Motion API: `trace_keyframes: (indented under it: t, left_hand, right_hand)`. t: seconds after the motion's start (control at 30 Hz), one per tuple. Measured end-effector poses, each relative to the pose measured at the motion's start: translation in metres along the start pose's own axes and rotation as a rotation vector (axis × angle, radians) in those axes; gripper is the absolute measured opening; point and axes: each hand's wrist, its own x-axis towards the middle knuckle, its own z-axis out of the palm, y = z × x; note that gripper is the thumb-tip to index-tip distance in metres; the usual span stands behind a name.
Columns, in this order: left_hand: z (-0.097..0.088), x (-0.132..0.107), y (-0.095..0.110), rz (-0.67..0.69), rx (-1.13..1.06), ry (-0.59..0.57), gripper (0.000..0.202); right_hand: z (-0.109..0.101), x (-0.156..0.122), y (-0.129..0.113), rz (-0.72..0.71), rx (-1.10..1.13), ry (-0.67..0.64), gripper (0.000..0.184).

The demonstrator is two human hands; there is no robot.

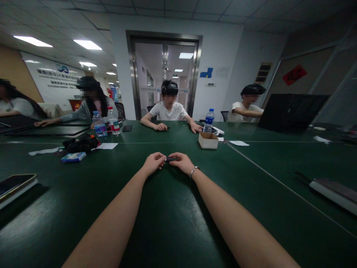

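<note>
Both arms reach forward over the dark green table [167, 208], and my hands meet just above or on its surface. Between them is a small dark oblong object [169, 159] with a shiny bit at its left end; its kind is too small to make out. The fingers of my left hand [154, 162] pinch the left end. My right hand [182, 162], with a silver bracelet [194, 171] at the wrist, grips the right end between thumb and fingers. Part of the object is covered by the fingertips.
Beyond my hands stands a small open box [208, 141], near a water bottle [209, 120]. Left lie a blue-and-white packet [74, 157], black gear [80, 143] and a phone [16, 186]. A person [169, 108] sits opposite; others sit at both sides. A flat grey device [334, 193] lies right.
</note>
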Motion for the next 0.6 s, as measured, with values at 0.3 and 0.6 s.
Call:
trace_keyframes:
  t: [0.3,0.6]
  left_hand:
    - [0.006,-0.002,0.003,0.045,0.287,0.151,0.036]
    - [0.016,-0.012,0.023,0.285,0.759,0.234,0.032]
  right_hand:
    - [0.006,-0.003,0.002,-0.114,-0.256,0.069,0.027]
    - [0.009,-0.006,-0.006,-0.246,-0.565,0.040,0.016]
